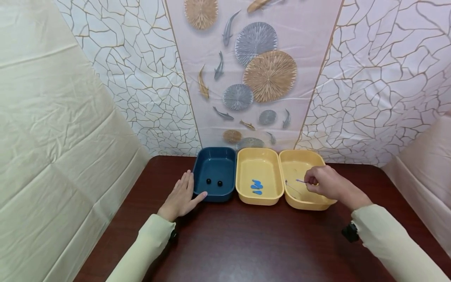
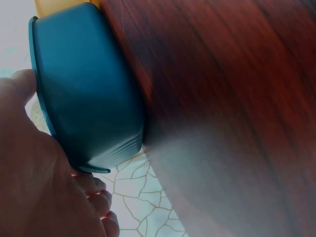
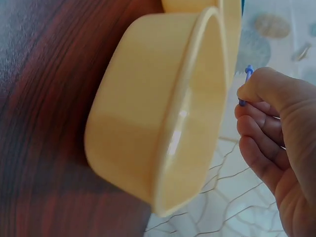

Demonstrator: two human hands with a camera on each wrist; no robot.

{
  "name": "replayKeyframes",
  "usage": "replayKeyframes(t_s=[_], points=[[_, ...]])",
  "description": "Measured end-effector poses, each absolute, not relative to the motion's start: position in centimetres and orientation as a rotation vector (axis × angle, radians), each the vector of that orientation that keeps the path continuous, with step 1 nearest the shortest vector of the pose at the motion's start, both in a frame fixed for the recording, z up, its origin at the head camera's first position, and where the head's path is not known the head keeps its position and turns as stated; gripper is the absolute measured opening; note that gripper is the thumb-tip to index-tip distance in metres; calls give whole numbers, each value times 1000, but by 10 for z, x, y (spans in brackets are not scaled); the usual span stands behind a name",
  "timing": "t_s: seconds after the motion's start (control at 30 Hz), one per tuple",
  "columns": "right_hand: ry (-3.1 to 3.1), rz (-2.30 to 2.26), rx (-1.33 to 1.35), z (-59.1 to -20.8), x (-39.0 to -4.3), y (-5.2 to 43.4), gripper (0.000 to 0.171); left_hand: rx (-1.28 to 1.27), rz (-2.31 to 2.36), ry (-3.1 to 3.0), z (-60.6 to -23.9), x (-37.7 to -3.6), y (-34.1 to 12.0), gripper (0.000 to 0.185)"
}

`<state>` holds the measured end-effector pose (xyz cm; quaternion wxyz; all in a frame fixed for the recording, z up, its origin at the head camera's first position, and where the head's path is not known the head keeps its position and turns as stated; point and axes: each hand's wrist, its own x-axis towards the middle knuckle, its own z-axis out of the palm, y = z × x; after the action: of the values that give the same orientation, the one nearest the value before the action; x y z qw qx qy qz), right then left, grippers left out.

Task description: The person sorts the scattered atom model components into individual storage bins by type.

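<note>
Over the right yellow bin (image 1: 305,205), my right hand (image 1: 325,182) pinches a small blue-purple pin-like piece (image 3: 249,73) between thumb and fingertip. The piece is thin with a knobbed end, and its middle is hidden by the fingers. Below it in that bin, a small dark piece (image 1: 286,181) lies near the left wall. My left hand (image 1: 181,197) rests with straight fingers along the left side of the dark blue bin (image 2: 89,84), its thumb at the front rim. Two black balls (image 1: 220,183) lie inside the blue bin.
Between those two bins stands another yellow bin (image 1: 260,201) with several flat blue drop-shaped pieces (image 1: 257,187). All three bins stand side by side at the back of the dark wooden table (image 1: 246,243). Patterned cloth (image 1: 267,74) hangs behind them.
</note>
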<state>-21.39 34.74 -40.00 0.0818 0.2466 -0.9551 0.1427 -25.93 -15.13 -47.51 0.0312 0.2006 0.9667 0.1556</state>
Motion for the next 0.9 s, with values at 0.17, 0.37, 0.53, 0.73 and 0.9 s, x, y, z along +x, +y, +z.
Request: replayKeyframes(t_s=[0.17,0.37,0.53,0.73,0.9], points=[[-2902,469,662,-416,-226,357,7,613,468,2980,-475,-260,-152,101],[-2946,545,590,-438,-235,362,2,603,475,2978,-476,-260,-151,101],[-2978,577,562,-453,-240,362,5,603,479,2985,-476,-259,-151,100],[-2969,554,493,-459,-240,363,6,606,475,2993,-474,-258,-151,100],[-2939,534,453,-450,-235,365,16,589,458,2988,-473,-259,-152,101]])
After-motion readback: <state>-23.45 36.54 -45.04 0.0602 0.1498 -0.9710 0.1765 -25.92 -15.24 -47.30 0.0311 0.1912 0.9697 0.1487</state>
